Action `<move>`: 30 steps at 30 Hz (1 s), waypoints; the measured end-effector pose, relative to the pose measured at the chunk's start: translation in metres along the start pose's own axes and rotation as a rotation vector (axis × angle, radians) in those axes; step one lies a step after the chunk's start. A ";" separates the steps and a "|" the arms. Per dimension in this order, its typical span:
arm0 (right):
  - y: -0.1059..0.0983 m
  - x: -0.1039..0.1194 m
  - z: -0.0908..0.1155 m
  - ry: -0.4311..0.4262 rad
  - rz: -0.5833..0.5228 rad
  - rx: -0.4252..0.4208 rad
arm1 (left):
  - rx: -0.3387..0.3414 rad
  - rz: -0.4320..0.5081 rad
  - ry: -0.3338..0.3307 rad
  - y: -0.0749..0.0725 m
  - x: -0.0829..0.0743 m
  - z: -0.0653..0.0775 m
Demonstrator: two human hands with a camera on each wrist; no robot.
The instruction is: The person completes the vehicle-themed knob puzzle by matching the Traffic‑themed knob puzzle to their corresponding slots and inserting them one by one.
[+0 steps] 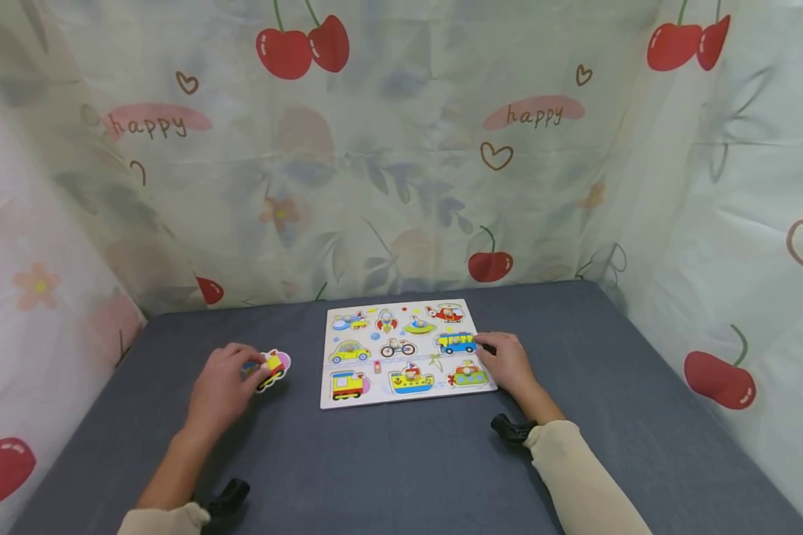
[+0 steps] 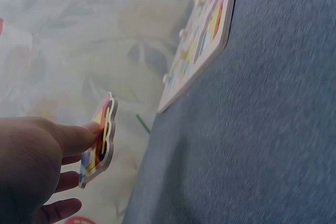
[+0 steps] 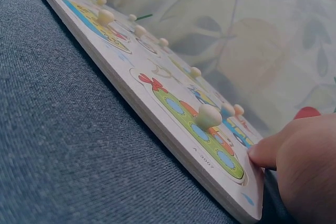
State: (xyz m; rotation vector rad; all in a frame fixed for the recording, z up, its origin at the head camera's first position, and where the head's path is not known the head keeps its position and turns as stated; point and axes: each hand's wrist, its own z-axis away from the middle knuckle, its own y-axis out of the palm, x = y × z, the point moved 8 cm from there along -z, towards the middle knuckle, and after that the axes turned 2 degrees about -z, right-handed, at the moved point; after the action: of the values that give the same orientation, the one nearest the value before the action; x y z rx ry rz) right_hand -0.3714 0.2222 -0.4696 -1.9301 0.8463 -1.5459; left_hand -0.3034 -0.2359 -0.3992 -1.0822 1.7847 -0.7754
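Observation:
My left hand (image 1: 221, 386) pinches a wooden train puzzle piece (image 1: 274, 370), with white border and pink front, above the cloth left of the board. In the left wrist view the train piece (image 2: 100, 142) is tilted on edge, thumb on its face. A white knob puzzle board (image 1: 378, 375) lies flat in the middle. Its near-left corner shows a matching train picture (image 1: 348, 385) without a knob. My right hand (image 1: 511, 364) holds the board's right edge beside the bus piece (image 1: 455, 342); its thumb presses on the board close to the green submarine piece (image 3: 194, 124).
Other knobbed pieces sit in the board, among them a yellow car (image 1: 349, 351), a boat (image 1: 411, 379) and a helicopter (image 1: 445, 313). Dark grey cloth (image 1: 401, 468) covers the table. A cherry-printed curtain (image 1: 388, 148) hangs behind and at both sides.

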 end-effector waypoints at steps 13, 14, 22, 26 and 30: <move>0.001 0.001 0.001 0.001 0.002 0.000 | 0.009 -0.005 0.087 0.011 -0.034 0.003; 0.001 0.001 0.001 0.003 -0.001 0.001 | 0.009 -0.006 0.096 0.013 -0.036 0.004; 0.001 0.001 0.001 0.000 -0.002 -0.004 | 0.049 -0.016 0.122 0.032 -0.043 0.007; 0.001 0.000 0.001 0.002 -0.005 -0.005 | 0.060 -0.010 0.131 0.039 -0.046 0.007; 0.001 0.000 0.001 0.002 -0.004 -0.006 | 0.078 0.004 0.140 0.047 -0.049 0.008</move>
State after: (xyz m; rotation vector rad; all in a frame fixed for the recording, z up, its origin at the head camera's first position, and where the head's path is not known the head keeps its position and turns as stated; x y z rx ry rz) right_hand -0.3708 0.2213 -0.4708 -1.9357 0.8501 -1.5497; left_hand -0.3012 -0.1722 -0.4236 -0.9931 1.8563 -0.9309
